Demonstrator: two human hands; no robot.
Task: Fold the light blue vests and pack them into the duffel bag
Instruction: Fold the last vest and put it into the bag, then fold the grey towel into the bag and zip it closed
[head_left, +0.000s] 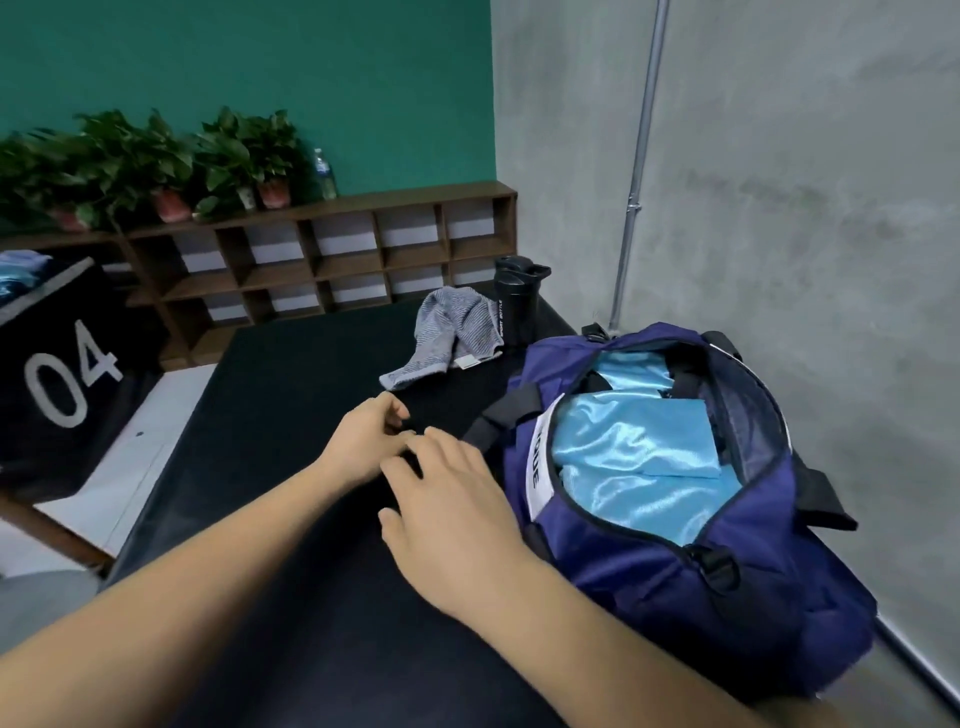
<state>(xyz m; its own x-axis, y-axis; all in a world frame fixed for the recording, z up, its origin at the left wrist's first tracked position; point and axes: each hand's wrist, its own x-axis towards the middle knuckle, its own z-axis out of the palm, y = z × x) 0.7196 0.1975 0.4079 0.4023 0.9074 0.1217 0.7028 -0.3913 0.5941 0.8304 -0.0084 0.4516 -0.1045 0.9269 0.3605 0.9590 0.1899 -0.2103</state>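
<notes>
Fingers (395, 410) of the left hand (371, 441) are curling loosely in the head view. Thumb and forefinger are lying close together just above the black surface (291, 395), gripping nothing that I can make out against the dark padding. Beside it the right hand (452, 499) is hovering palm down, its fingers relaxed and spread, holding nothing.

To the right of both hands, in the right middle of the frame, the duffel bag (649, 587) is lying with its long axis running from the upper middle toward the lower right. Its zip mouth is gaping along that line. The right hand is sitting nearer, just beside the bag's left wall, and a black handle strap (506, 415) is lying between the fingertips and the bag. Folded light blue vests (639, 441) are filling the opening, so the packing is probably nearing its end. Any reach for strap or zip is looking like a rightward one, suiting the right hand.

A white label (540, 457) on the bag's left rim is showing dark letters, of which only a final "UE" is reading clearly. Beyond a grey towel (447, 332), in the upper middle, a black bottle (514, 296) is carrying "SPORT BOTTLE" down its side. At the left a black box (72, 415) is bearing a white "04". The label on the water bottle (324, 174) on the shelf (322, 249) is too small to read.
</notes>
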